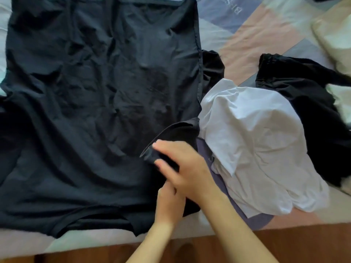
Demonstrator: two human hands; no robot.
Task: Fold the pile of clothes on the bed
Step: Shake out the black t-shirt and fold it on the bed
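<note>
Black shirt (85,111) spread flat on bed (256,31) for folding. Right hand (182,168) pinches sleeve (178,131); left hand (169,204) grips hem near bed's front edge.

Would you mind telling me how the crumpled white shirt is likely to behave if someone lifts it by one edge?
The white shirt lies in soft folds, so it will probably hang limp. It looks thin, so likely light. It overlaps a purple garment, which it may drag along.

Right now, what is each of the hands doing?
Left hand: grips the black shirt near its sleeve.
Right hand: pinches the shirt's sleeve edge.
</note>
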